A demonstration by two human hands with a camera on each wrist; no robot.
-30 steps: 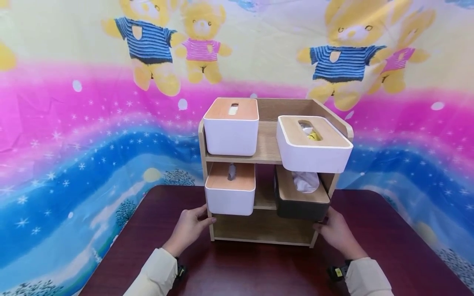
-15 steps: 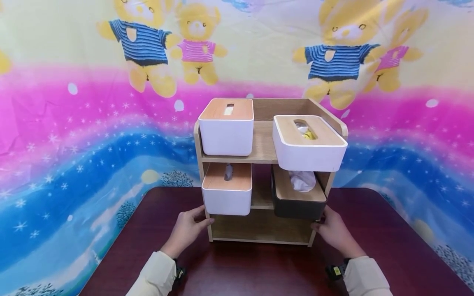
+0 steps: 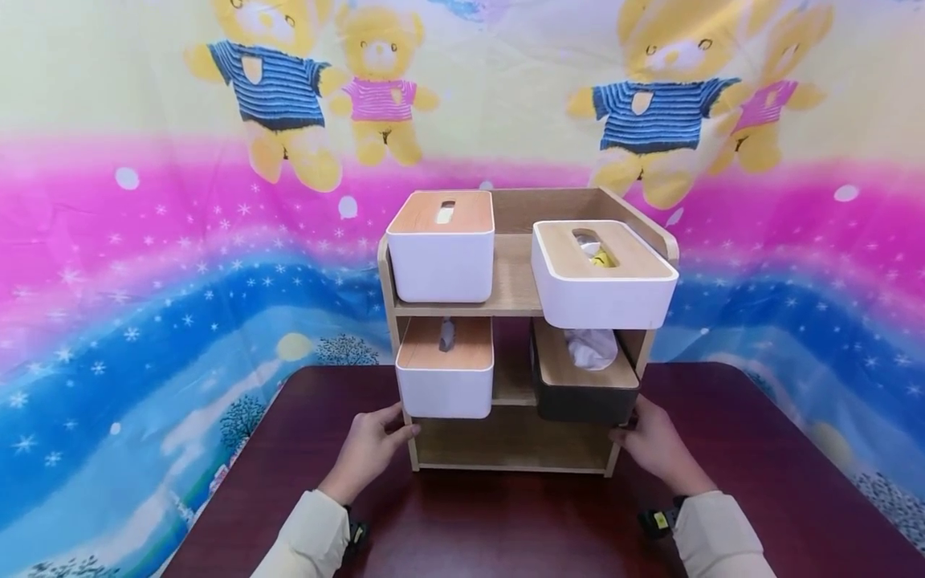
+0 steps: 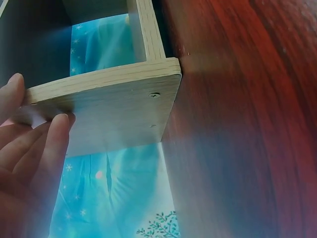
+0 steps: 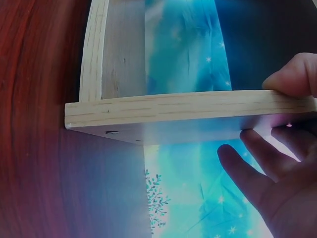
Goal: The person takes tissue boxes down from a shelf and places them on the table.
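Note:
A light wood shelf rack (image 3: 515, 277) stands on the table with both hands at its lower sides. My left hand (image 3: 367, 449) grips the left side panel (image 4: 124, 101), thumb on the inner face and fingers on the outer. My right hand (image 3: 659, 445) holds the right side panel (image 3: 611, 461) the same way; in the right wrist view its lower fingers (image 5: 245, 171) spread outside the panel. On the top shelf sit two white tissue boxes with wood lids, one left (image 3: 444, 269) and one right (image 3: 607, 303). Below are another white box (image 3: 444, 393) and a dark box (image 3: 588, 404).
The right top box juts past the shelf's front edge, and the middle boxes also stick out. White tissue (image 3: 592, 350) pokes from the dark box. A dark red table (image 3: 499, 530) carries the rack; a bear-print cloth (image 3: 217, 321) hangs behind.
The head view has shifted slightly, so the backdrop and boxes appear a little further left than a second ago. Both hands keep their hold on the side panels.

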